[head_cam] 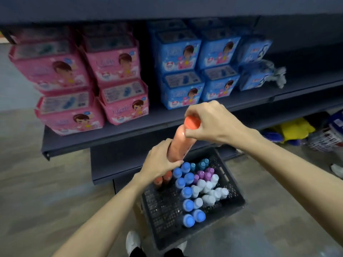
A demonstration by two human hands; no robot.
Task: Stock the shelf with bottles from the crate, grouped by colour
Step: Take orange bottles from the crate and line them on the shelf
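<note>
Item held: one orange bottle with an orange cap, tilted, carried above the far left corner of the crate and just in front of the shelf edge.

Left hand: fingers are curled round the lower body of the orange bottle, directly above the crate's far left corner.

Right hand: the cap end of the same bottle is pinched between thumb and curled fingers, higher above the crate than the left hand.

Crate: black, perforated plastic, set on the floor below the shelf.

- Two more orange-capped bottles are stood at the crate's far left corner, partly hidden under the left hand.
- Blue-capped bottles are ranged in a line down the crate's middle, far side to near side.
- Teal bottles are stood at the crate's far side.
- Purple bottles are grouped just nearer than the teal ones.
- White bottles are clustered toward the crate's right side.
- The crate's left part is seen as bare mesh bottom.

Shelf: dark, above and beyond the crate. No bottles are seen on it.

- Pink packs are stacked on it, beyond and to the left of the crate.
- Blue packs are stacked on it, straight beyond the crate.

Other: white shoes are seen on the floor at the crate's near edge. A wire basket and yellow goods are lying under the shelf, well right of the crate.
</note>
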